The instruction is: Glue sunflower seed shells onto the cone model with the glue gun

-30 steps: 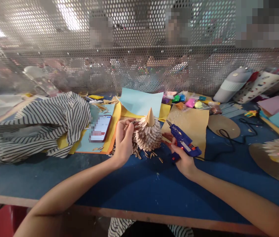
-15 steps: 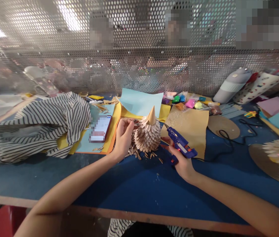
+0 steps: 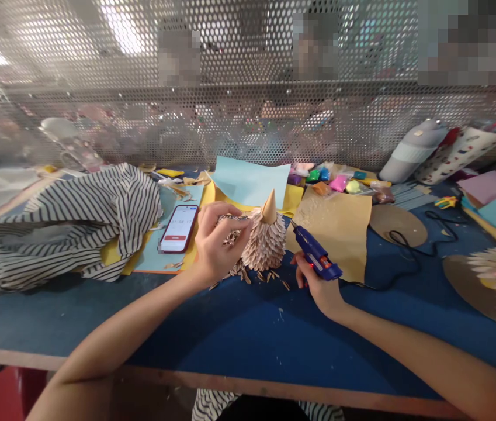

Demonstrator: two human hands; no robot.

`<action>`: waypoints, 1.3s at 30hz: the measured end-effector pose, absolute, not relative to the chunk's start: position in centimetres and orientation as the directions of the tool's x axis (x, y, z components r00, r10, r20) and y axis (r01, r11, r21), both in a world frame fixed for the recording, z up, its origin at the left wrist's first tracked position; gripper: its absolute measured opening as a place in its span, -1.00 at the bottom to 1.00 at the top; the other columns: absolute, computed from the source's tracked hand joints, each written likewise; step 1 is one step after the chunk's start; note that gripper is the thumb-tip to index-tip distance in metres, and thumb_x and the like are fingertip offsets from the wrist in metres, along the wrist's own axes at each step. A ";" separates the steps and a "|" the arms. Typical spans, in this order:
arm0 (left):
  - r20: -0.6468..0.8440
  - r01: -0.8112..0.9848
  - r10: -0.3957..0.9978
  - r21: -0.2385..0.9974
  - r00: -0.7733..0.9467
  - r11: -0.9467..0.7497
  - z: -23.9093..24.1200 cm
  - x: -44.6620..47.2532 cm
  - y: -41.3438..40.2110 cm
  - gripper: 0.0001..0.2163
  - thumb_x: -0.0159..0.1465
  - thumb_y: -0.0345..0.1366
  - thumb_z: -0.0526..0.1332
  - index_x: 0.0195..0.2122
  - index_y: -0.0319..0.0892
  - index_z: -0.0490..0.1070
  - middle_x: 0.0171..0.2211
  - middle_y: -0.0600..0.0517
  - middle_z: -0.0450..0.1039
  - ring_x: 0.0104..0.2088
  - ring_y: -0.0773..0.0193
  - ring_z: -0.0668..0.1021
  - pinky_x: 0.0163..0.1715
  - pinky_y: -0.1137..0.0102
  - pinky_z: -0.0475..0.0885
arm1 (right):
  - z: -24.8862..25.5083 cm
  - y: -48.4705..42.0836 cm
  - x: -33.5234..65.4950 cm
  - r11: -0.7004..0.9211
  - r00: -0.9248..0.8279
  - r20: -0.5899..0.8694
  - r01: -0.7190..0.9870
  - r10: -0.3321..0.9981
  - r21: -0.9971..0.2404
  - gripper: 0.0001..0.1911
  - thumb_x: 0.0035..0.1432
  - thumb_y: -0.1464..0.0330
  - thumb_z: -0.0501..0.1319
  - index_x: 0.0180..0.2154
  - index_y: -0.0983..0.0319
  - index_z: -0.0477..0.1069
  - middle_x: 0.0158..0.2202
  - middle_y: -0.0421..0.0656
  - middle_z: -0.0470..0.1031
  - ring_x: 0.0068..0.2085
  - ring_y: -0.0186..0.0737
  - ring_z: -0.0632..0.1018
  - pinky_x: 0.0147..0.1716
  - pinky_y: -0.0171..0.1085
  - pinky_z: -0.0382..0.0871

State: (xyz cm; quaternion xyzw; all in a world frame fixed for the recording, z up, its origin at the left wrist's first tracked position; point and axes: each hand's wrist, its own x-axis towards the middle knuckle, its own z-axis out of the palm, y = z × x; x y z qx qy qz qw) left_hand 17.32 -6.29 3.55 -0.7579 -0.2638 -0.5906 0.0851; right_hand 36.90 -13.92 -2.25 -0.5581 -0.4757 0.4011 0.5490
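Left hand [image 3: 218, 241]: thumb and fingertips drawn together beside the scale-covered cone [image 3: 265, 242], at its left; whether they gripped a flake could not be told. Right hand [image 3: 324, 291]: wrapped around the blue glue gun [image 3: 316, 251], nozzle aimed up-left, near the cone. Change: right fingers had drawn back from the cone, apparently leaving that side unsteadied. Forearms: converging from either side. Beyond: loose flakes [image 3: 245, 275] below the left fingertips; phone [image 3: 178, 229] left of that hand; brown sheet [image 3: 349, 228] beyond the gun.
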 end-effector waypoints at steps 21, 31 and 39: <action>0.887 0.523 0.255 0.018 0.385 -0.852 3.1 17.3 -6.3 -0.82 0.16 -0.48 0.32 -0.34 0.00 0.44 -0.36 0.10 0.51 -0.29 0.24 0.52 -0.28 0.27 0.24 | -3.0 -13.6 36.8 0.075 0.201 0.083 0.045 0.976 -0.996 -0.56 0.02 -0.05 0.28 -0.43 0.16 0.26 -0.74 -0.39 0.20 -0.71 -0.39 0.25 -0.65 -0.31 0.22; 0.892 0.496 0.239 0.019 0.384 -0.868 2.6 17.3 -5.9 -0.75 0.16 -0.50 0.33 -0.25 0.04 0.45 -0.36 0.12 0.50 -0.33 0.28 0.51 -0.30 0.28 0.18 | -3.1 -13.6 36.7 0.070 0.217 0.068 0.001 0.974 -0.998 -0.50 -0.05 -0.11 0.31 -0.44 0.16 0.27 -0.73 -0.38 0.21 -0.71 -0.41 0.23 -0.67 -0.32 0.19; 0.886 0.592 -0.084 -0.373 0.457 -0.715 3.2 17.7 -6.0 -0.80 0.13 -0.51 0.31 -0.32 -0.03 0.45 -0.42 0.12 0.49 -0.42 0.32 0.49 -0.34 0.31 0.23 | -3.4 -13.5 36.5 0.072 0.236 0.063 -0.029 0.970 -0.997 -0.51 -0.07 -0.10 0.32 -0.46 0.16 0.28 -0.73 -0.38 0.20 -0.72 -0.41 0.22 -0.67 -0.31 0.18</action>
